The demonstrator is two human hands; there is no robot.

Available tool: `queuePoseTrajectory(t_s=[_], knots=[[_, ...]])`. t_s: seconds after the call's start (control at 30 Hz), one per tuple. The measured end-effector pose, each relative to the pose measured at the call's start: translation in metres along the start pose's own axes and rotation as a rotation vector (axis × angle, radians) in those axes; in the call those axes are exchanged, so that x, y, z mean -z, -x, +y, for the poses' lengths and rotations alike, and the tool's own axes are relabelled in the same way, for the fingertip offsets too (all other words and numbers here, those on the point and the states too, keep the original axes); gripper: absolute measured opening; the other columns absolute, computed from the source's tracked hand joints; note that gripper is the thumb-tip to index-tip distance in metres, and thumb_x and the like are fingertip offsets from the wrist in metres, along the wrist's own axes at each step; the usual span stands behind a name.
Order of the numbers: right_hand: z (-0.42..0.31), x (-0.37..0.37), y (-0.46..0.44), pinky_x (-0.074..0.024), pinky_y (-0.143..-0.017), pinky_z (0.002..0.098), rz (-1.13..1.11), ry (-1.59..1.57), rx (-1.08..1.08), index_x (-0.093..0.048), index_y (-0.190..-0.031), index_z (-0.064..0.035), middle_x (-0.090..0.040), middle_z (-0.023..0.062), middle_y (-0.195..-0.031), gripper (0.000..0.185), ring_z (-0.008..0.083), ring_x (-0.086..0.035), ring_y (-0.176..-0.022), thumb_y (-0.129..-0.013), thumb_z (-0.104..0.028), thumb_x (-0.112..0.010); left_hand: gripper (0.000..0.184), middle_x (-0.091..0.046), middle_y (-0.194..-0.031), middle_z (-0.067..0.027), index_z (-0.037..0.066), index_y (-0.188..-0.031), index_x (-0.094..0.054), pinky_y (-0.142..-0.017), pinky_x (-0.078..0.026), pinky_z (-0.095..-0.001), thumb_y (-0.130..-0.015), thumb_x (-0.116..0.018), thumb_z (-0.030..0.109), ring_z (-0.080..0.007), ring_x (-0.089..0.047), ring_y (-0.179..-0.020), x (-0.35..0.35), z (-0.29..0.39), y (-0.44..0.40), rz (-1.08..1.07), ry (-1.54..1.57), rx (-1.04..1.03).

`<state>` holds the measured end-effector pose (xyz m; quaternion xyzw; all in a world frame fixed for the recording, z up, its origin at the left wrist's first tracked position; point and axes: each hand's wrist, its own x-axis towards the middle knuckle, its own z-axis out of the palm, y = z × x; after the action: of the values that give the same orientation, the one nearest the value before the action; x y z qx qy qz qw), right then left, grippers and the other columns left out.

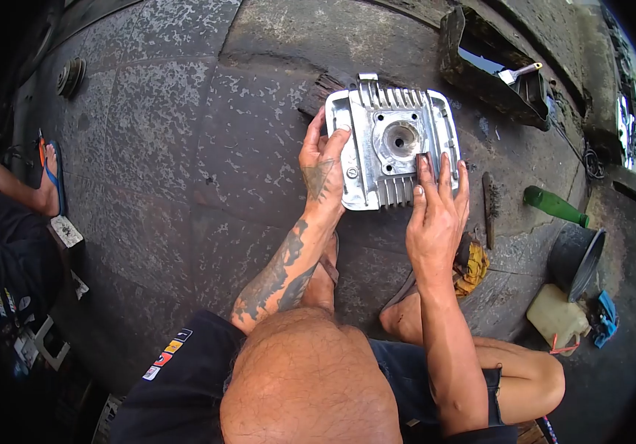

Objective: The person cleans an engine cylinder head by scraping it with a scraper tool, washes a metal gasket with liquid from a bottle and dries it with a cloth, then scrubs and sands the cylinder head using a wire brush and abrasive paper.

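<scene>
A silvery finned cylinder head (368, 152), with a round combustion recess and several bolt holes facing up, is in front of me. My left hand (322, 159) grips its left edge, thumb on top and fingers around the side. My right hand (438, 211) lies over its lower right part with fingers stretched and spread. The fingertips touch the face beside the recess. A small dark patch shows at the index fingertip; I cannot tell what it is. A dark wooden block (325, 90) lies partly hidden behind the cylinder head.
An oily trough (473, 78) holds a paintbrush (519, 72). To the right are a wire brush (489, 211), green bottle (555, 205), black bucket (580, 259), jerrycan (555, 314), blue cloth (605, 320) and yellow rag (473, 268). Another person's foot (50, 177) is at left.
</scene>
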<state>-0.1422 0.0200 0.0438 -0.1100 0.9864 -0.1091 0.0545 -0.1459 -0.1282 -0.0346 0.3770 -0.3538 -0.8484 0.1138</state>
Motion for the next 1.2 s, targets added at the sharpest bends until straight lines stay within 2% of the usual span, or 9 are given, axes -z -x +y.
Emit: queuePoseTrajectory(t_s=[0.2,0.33,0.47,0.6,0.77,0.9,1.03,1.13,1.2], knots=[[0.004,0.000,-0.024,-0.0239,-0.113,0.0540,0.064,0.029,0.019,-0.062,-0.130,-0.0121,-0.044,0.0148,-0.148,0.036,0.0361,-0.029,-0.142,-0.095,-0.015,-0.055,0.054,-0.066,-0.103,-0.0095,0.000,-0.140,-0.043,-0.078,-0.055,-0.0260,-0.089,-0.061,0.006,-0.0137,-0.067,-0.092,-0.003,-0.001,-0.001,-0.019,0.038,0.030],[0.003,-0.001,-0.001,-0.0245,-0.114,0.0533,0.039,-0.011,0.001,-0.063,-0.128,-0.0106,-0.044,0.0141,-0.148,0.035,0.0361,-0.029,-0.142,-0.094,-0.013,-0.056,0.054,-0.066,-0.103,-0.0090,0.000,-0.141,-0.043,-0.078,-0.054,-0.0257,-0.090,-0.060,0.006,-0.0130,-0.066,-0.090,-0.002,0.000,0.001,-0.007,0.043,0.000],[0.004,-0.002,-0.027,-0.0245,-0.114,0.0535,0.061,0.051,0.037,-0.062,-0.130,-0.0109,-0.043,0.0149,-0.149,0.037,0.0366,-0.028,-0.143,-0.094,-0.013,-0.056,0.053,-0.065,-0.108,-0.0091,0.000,-0.140,-0.044,-0.085,-0.052,-0.0272,-0.090,-0.060,0.006,-0.0133,-0.064,-0.097,-0.001,-0.002,0.000,-0.059,0.058,0.015],[0.002,0.000,0.004,-0.0242,-0.113,0.0543,-0.008,0.016,0.008,-0.061,-0.132,-0.0137,-0.041,0.0146,-0.150,0.037,0.0363,-0.028,-0.143,-0.095,-0.016,-0.053,0.053,-0.064,-0.113,-0.0101,0.000,-0.140,-0.044,-0.088,-0.051,-0.0275,-0.089,-0.060,0.006,-0.0129,-0.062,-0.102,-0.002,-0.001,0.001,-0.036,0.042,0.001],[0.008,-0.009,-0.035,-0.0230,-0.113,0.0550,0.054,0.048,0.024,-0.060,-0.133,-0.0146,-0.038,0.0148,-0.152,0.037,0.0360,-0.025,-0.144,-0.098,-0.023,-0.051,0.054,-0.064,-0.108,-0.0090,0.001,-0.141,-0.043,-0.087,-0.052,-0.0277,-0.090,-0.060,0.006,-0.0142,-0.064,-0.099,-0.001,0.000,0.001,-0.076,0.059,0.034],[0.004,-0.011,0.002,-0.0203,-0.114,0.0572,-0.008,-0.038,-0.005,-0.059,-0.135,-0.0183,-0.035,0.0142,-0.154,0.038,0.0363,-0.023,-0.145,-0.099,-0.025,-0.049,0.054,-0.064,-0.107,-0.0085,0.000,-0.141,-0.044,-0.087,-0.052,-0.0279,-0.090,-0.060,0.005,-0.0139,-0.064,-0.098,-0.002,-0.001,0.001,-0.016,0.057,0.005],[0.010,-0.012,-0.003,-0.0190,-0.114,0.0580,0.026,0.017,-0.008,-0.058,-0.136,-0.0211,-0.034,0.0134,-0.155,0.038,0.0366,-0.022,-0.145,-0.099,-0.025,-0.048,0.053,-0.065,-0.107,-0.0085,0.000,-0.140,-0.045,-0.084,-0.053,-0.0277,-0.089,-0.059,0.005,-0.0135,-0.065,-0.097,-0.003,0.000,0.001,-0.041,0.058,0.031],[0.012,-0.011,-0.028,-0.0183,-0.115,0.0584,0.064,0.051,0.010,-0.058,-0.136,-0.0201,-0.034,0.0132,-0.155,0.038,0.0370,-0.022,-0.145,-0.100,-0.024,-0.047,0.051,-0.067,-0.101,-0.0074,0.000,-0.138,-0.046,-0.083,-0.053,-0.0271,-0.089,-0.059,0.004,-0.0130,-0.066,-0.093,-0.003,0.000,0.000,-0.040,0.085,0.023],[0.007,-0.011,0.000,-0.0185,-0.114,0.0584,0.006,-0.024,-0.025,-0.057,-0.137,-0.0196,-0.033,0.0136,-0.155,0.039,0.0380,-0.022,-0.145,-0.099,-0.023,-0.048,0.051,-0.067,-0.102,-0.0074,0.000,-0.138,-0.046,-0.082,-0.053,-0.0270,-0.089,-0.059,0.004,-0.0129,-0.066,-0.092,-0.006,0.001,-0.001,-0.017,0.094,0.004]])
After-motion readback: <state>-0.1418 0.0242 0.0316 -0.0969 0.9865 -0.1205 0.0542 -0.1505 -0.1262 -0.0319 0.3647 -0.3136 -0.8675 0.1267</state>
